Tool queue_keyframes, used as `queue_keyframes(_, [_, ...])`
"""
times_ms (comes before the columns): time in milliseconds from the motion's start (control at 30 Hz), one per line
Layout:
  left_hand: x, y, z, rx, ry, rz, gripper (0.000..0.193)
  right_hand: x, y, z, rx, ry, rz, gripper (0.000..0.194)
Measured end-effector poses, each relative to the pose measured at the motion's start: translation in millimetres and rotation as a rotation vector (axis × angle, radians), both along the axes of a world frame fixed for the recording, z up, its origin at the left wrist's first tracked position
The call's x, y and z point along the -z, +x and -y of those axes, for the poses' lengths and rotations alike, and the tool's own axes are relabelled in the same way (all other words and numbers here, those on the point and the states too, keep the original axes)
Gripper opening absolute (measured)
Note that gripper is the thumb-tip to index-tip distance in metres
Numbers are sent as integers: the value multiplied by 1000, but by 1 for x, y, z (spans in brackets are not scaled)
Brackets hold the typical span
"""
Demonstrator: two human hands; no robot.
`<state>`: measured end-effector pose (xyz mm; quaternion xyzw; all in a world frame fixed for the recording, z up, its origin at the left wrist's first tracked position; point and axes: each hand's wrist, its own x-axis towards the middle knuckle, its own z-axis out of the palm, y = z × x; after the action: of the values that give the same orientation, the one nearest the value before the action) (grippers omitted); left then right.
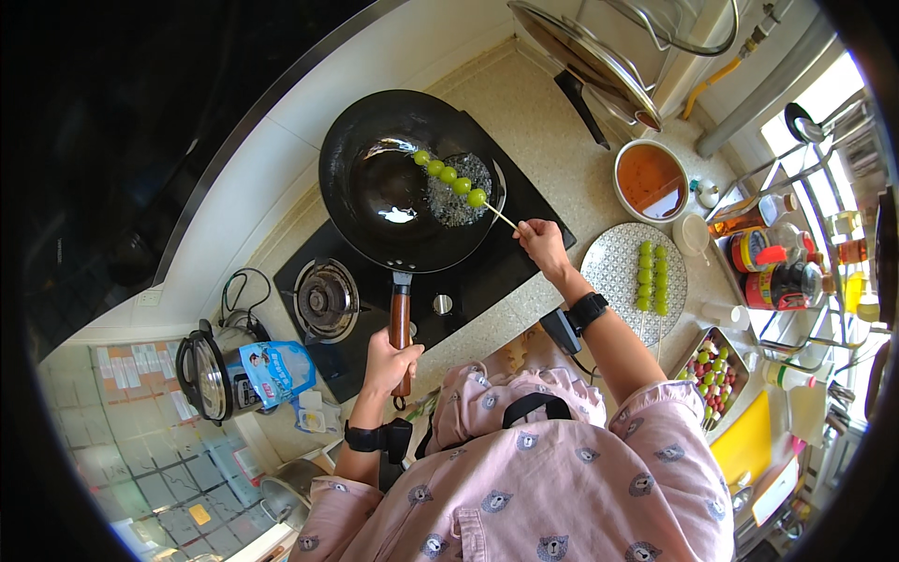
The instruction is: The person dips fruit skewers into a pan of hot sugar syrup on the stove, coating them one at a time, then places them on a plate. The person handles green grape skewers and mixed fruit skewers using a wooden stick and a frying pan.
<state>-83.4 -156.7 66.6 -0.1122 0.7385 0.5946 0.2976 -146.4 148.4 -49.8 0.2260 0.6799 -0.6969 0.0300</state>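
A black wok point(372, 225) sits on the gas hob, tilted or level I cannot tell, and its wooden handle point(400, 316) is in the grip of my left hand point(392, 362). My right hand point(541, 246) pinches the bare end of a wooden stick. Green grapes on that skewer point(461, 185) lie over the bubbling, foamy liquid point(460, 211) on the wok's right side; whether they touch it is unclear. To the right of my right hand, a patterned plate point(604, 260) carries two more skewers of green grapes point(652, 277).
An unlit-looking burner point(326, 298) is left of the handle. A bowl of amber liquid point(650, 181) stands beyond the plate, near a lid point(597, 63). A tray of mixed fruit point(711, 376) and a bottle rack point(808, 253) are at right. An electric cooker point(211, 372) and blue bag point(277, 372) stand left.
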Motion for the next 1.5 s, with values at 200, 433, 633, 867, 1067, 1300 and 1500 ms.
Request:
queue_keyframes(200, [0, -1, 1, -5, 13, 5, 20, -23, 4, -2, -80, -327, 47, 30])
queue_keyframes(433, [2, -2, 3, -2, 34, 10, 20, -28, 11, -7, -145, -504, 46, 30])
queue_keyframes(633, [2, -5, 5, 15, 57, 23, 20, -26, 13, -10, -194, -519, 9, 30])
queue_keyframes(867, [5, -4, 8, 20, 62, 27, 19, -28, 9, -10, -167, -369, -71, 30])
queue_keyframes(1067, [11, -4, 11, 36, 86, 33, 17, -41, 18, 10, 117, 525, -279, 12])
queue_keyframes(1300, [5, -7, 11, 66, 97, 26, 17, -38, 32, 37, 252, 833, -373, 4])
queue_keyframes(1500, [7, -12, 14, 108, 75, 31, 16, -35, 51, 41, 362, 774, -310, 4])
